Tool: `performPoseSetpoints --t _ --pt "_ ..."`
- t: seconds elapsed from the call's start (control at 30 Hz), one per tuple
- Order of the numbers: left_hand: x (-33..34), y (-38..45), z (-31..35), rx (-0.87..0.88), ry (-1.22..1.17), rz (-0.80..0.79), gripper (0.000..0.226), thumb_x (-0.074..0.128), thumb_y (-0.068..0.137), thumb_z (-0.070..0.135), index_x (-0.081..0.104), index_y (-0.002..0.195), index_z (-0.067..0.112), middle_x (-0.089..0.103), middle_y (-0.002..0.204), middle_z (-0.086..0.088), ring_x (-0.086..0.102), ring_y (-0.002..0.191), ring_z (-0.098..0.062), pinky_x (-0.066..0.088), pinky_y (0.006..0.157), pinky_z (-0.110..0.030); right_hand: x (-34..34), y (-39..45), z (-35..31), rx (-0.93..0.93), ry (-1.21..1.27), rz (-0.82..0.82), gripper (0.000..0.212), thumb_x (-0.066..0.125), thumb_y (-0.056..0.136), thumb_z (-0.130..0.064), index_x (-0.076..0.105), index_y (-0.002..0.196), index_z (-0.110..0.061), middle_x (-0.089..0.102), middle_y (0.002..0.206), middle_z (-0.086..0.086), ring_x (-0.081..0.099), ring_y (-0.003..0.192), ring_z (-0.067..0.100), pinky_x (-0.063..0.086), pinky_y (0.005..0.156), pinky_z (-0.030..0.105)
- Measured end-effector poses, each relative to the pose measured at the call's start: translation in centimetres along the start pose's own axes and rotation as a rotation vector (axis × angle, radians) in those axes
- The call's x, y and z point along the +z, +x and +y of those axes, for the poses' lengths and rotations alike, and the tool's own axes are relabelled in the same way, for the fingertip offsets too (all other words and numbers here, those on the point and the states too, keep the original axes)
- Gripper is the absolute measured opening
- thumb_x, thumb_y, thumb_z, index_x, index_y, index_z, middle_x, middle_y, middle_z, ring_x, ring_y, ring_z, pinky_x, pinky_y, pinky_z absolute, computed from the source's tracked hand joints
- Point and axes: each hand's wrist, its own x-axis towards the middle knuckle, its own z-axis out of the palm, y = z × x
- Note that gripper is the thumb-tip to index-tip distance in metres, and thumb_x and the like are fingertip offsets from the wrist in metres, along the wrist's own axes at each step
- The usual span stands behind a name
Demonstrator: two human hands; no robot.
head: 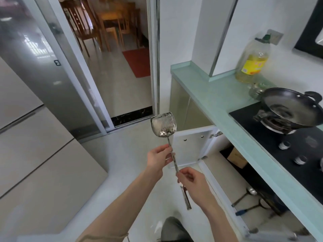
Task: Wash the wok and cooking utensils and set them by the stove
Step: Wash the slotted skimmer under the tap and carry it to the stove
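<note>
A metal spatula (163, 124) is held up in the lower middle of the frame, its broad blade uppermost and its long handle slanting down toward the right. The shaft just below the blade is pinched by the left hand (158, 158), with thumb and fingers curled round it. Lower on the handle, the fingers of the right hand (191, 180) are closed round it, and the handle's end is seen sticking out below that hand. Both forearms are seen reaching in from the bottom edge of the frame.

At the right of the frame, a dark wok (291, 109) with a small black loop handle is seated, tilted, on the burner of a black gas stove (272, 135) set into the pale green bench (218, 95). Round control knobs are seen along the stove's near side. Beyond the wok, in the upper right, a large bottle of yellow cooking oil (252, 62) is stood on the bench against the white wall, with a small glass jar (256, 89) just beside the wok's rim.

Under the bench, a white cabinet door (190, 145) is swung open. Inside the cabinet, at the lower right, a ladle (245, 196) and another long-handled utensil are laid. In the upper left, a sliding glass door (43, 67) is seen, and wooden chairs and a red mat (138, 62) are visible through the doorway.
</note>
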Motion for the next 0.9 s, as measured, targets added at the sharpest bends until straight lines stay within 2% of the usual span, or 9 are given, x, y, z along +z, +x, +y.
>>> performPoseSetpoints --t 0.23,0.33,0.47,0.63,0.8,0.9 --pt "-1.3 9.0 5.7 -0.024 0.027 0.010 0.014 0.068 0.091 -0.002 0.071 0.105 -0.001 0.072 0.068 -0.001 0.067 0.059 -0.012 0.056 0.058 -0.020 3.8 9.6 -3.8 0.034 0.091 -0.019 0.012 0.070 0.097 -0.024 0.074 0.093 -0.014 0.074 0.082 0.006 0.067 0.071 0.010 0.056 0.069 0.023" --pt "-0.9 13.9 8.4 -0.037 0.072 -0.018 0.010 0.069 0.091 -0.002 0.071 0.101 0.000 0.073 0.066 0.001 0.068 0.055 -0.007 0.056 0.057 -0.019 4.3 14.8 -4.8 0.073 0.159 -0.042 0.013 0.070 0.097 -0.024 0.074 0.093 -0.012 0.073 0.081 0.006 0.067 0.072 0.013 0.059 0.074 0.028" --pt "-0.1 20.3 12.3 -0.044 0.148 -0.066 0.014 0.071 0.089 -0.002 0.072 0.103 -0.001 0.074 0.070 -0.002 0.069 0.058 -0.009 0.057 0.060 -0.021 4.6 21.9 -6.2 0.128 0.233 -0.082 0.011 0.071 0.096 -0.021 0.073 0.092 -0.011 0.072 0.081 0.008 0.067 0.075 0.017 0.060 0.075 0.035" --pt "1.3 27.6 17.2 -0.049 0.224 -0.100 0.016 0.074 0.087 0.000 0.073 0.104 0.000 0.073 0.077 -0.005 0.069 0.062 -0.012 0.058 0.063 -0.022 5.2 29.6 -9.1 0.151 0.217 -0.102 0.013 0.070 0.097 -0.022 0.071 0.096 -0.009 0.074 0.081 0.006 0.069 0.074 0.016 0.057 0.072 0.028" --pt "4.0 33.3 20.4 -0.080 0.239 -0.134 0.021 0.075 0.088 0.002 0.071 0.109 0.001 0.072 0.086 -0.009 0.069 0.066 -0.014 0.060 0.066 -0.025 4.2 35.3 -11.0 0.150 0.331 0.010 0.009 0.074 0.094 -0.013 0.071 0.101 -0.008 0.072 0.076 0.010 0.066 0.070 0.021 0.056 0.071 0.034" --pt "6.5 36.5 21.2 -0.101 0.261 -0.169 0.020 0.075 0.088 0.004 0.071 0.108 0.004 0.071 0.089 -0.010 0.067 0.072 -0.017 0.060 0.067 -0.024 3.0 38.4 -11.6 0.143 0.327 0.083 0.011 0.074 0.094 -0.011 0.071 0.100 -0.003 0.070 0.074 0.008 0.065 0.066 0.016 0.055 0.067 0.028"
